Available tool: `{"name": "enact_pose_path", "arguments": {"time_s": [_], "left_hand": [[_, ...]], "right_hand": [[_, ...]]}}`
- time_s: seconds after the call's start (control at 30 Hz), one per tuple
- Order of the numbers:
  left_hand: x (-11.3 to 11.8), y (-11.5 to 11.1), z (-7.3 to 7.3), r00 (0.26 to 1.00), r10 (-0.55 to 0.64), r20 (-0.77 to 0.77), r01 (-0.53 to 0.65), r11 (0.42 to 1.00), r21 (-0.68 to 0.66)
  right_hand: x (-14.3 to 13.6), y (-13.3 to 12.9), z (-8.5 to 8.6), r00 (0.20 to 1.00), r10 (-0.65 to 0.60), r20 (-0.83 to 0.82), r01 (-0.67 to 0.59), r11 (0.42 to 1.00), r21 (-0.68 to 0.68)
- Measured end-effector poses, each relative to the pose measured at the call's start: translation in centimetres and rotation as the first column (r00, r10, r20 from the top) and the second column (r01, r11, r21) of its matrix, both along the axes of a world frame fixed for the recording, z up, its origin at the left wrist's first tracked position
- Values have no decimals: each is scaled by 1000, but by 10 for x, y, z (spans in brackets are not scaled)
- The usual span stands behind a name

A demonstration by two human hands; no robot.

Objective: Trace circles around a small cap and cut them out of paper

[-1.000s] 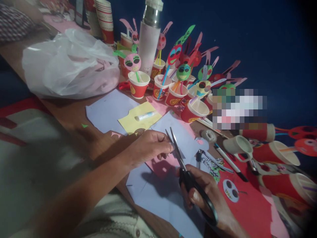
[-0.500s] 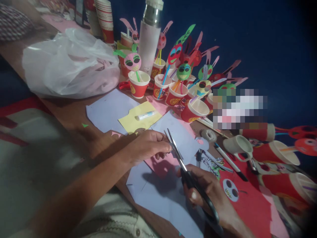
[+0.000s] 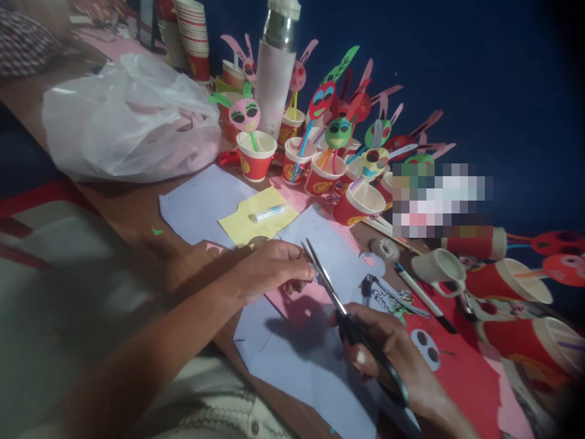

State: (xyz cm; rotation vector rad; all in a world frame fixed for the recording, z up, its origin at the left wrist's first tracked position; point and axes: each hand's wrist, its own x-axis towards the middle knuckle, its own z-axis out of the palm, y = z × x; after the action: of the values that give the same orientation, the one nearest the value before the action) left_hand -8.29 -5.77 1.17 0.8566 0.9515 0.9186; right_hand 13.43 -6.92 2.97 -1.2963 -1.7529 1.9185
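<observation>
My right hand (image 3: pixel 381 344) grips a pair of black-handled scissors (image 3: pixel 331 291), their blades slightly apart and pointing up and to the left. Beside the blades, my left hand (image 3: pixel 281 271) is closed in a pinch, thumb against fingers. Whatever small piece it pinches is mostly hidden by the fingertips. Under both hands lie a pink paper piece (image 3: pixel 299 308) and pale blue paper sheets (image 3: pixel 292 360). Farther off, a glue stick (image 3: pixel 269 213) rests on a yellow paper sheet (image 3: pixel 233 225). A pale paper face (image 3: pixel 426 349) with dark eyes lies right of my right hand on red paper (image 3: pixel 466 390).
Paper cups (image 3: pixel 256 164) with paper faces on straws crowd the back and right. A white plastic bag (image 3: pixel 123 122) sits at the left, near a tall flask (image 3: pixel 275 79). A mug (image 3: pixel 436 271), a tape roll (image 3: pixel 384 249) and a marker pen (image 3: pixel 427 299) lie to the right.
My right hand and the scissors have shifted very slightly, and the blades are a little closer together. My left hand stays almost where it was.
</observation>
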Motion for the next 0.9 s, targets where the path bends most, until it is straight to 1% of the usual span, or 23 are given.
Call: {"name": "enact_pose_path", "arguments": {"time_s": [0.1, 0.2, 0.3, 0.4, 0.53, 0.7, 0.8, 0.9], "left_hand": [[0, 0, 0, 1000, -5, -9, 5, 1000, 3], [0, 0, 3, 999, -4, -50, 5, 1000, 26], [3, -1, 7, 994, 15, -105, -12, 1000, 23], [7, -1, 9, 993, 22, -115, -22, 1000, 5], [11, -1, 2, 999, 11, -50, -11, 1000, -7], [12, -1, -8, 1000, 30, 8, -30, 999, -27], [12, -2, -9, 992, 62, 114, -54, 996, -73], [10, 0, -8, 963, 94, 254, -53, 985, -163]], "right_hand": [[2, 3, 0, 1000, 8, 18, -9, 1000, 27], [5, 6, -3, 999, -34, 33, 32, 996, 78], [8, 9, -7, 996, -77, -42, 83, 987, 138], [11, 10, -10, 990, -81, -114, 99, 981, 168], [12, 11, -12, 993, -73, -94, 87, 984, 156], [14, 15, -11, 996, -77, -46, 85, 975, 206], [13, 16, -11, 995, -90, -36, 96, 968, 231], [11, 17, -11, 997, -64, -34, 70, 968, 241]]}}
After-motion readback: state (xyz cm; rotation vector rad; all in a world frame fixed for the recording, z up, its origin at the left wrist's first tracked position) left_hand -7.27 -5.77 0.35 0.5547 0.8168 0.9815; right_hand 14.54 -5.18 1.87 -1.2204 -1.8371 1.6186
